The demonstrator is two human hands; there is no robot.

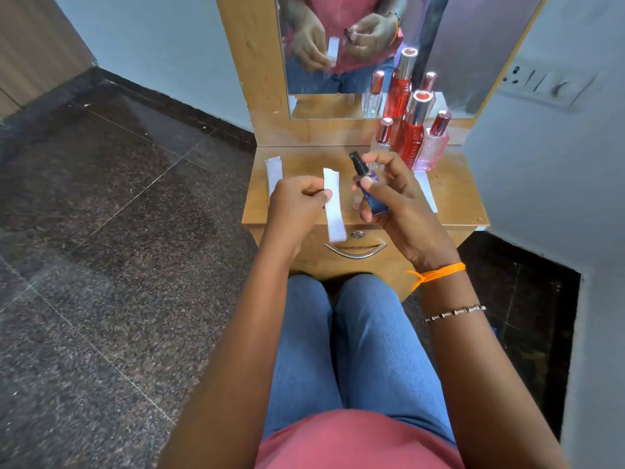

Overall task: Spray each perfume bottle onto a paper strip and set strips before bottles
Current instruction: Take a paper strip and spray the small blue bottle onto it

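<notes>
Right hand (399,201) grips a small blue perfume bottle (372,194), fingers curled round its body, black spray head tilted up and to the left toward a white paper strip (334,204). Left hand (297,203) pinches that strip near its upper part (strip hangs roughly upright above the front edge of the wooden dresser top (453,198)). Behind the right hand stand a tall red bottle (414,133), a pink bottle (434,143) and a clear bottle (382,138). Spare strips (273,172) lie at the top's left edge; another strip (426,192) lies before the pink bottle.
</notes>
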